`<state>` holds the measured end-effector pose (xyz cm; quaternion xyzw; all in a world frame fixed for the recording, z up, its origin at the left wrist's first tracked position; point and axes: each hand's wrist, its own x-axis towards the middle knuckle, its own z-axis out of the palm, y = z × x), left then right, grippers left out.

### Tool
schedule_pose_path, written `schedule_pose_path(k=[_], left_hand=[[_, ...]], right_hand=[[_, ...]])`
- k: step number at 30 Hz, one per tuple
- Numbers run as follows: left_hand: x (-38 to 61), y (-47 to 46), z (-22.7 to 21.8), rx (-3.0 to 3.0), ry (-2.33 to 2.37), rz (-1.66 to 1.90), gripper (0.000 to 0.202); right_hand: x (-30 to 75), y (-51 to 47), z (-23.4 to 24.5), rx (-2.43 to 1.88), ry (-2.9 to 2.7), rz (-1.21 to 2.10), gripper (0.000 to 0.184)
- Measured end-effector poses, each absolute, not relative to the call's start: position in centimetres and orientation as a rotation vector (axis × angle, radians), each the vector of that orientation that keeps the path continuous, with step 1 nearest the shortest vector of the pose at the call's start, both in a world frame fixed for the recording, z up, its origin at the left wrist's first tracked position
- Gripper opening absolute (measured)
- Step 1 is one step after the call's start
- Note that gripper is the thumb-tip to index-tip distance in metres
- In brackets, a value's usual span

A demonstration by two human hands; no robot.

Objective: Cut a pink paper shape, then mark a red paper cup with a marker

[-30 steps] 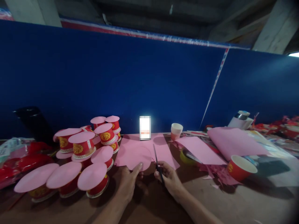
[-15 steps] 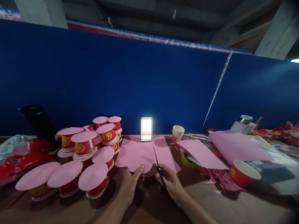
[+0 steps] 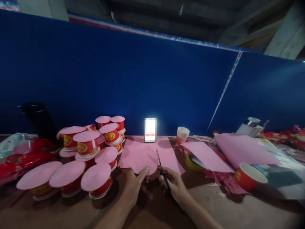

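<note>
Between thumb and fingers, my left hand pinches the near edge of a pink paper disc with a rounded outline. My right hand is closed around a pair of dark scissors, whose blades point away from me, just right of the disc's edge. Flat pink paper sheets lie beneath and behind the disc. Whether the blades touch any paper I cannot tell.
On the left stand several red cups topped with pink paper cones. A bright phone leans upright at the back. To the right are a pale cup, a red cup, pink paper scraps and a curled pink sheet.
The whole view has shifted slightly, with the table things sitting a little higher in the picture. Both hands keep nearly the same grip and place relative to the paper.
</note>
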<state>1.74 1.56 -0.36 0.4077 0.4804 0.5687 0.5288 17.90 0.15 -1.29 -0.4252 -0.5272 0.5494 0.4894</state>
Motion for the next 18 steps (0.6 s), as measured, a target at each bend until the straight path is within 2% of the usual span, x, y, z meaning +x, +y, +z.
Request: schedule_pose_path(k=[18], left_hand=[[1.89,1.55,0.04,0.953,1.155,1.354,0.030]], right_hand=[[17.72,0.04,-1.09,-1.059,-1.235,1.370,0.045]])
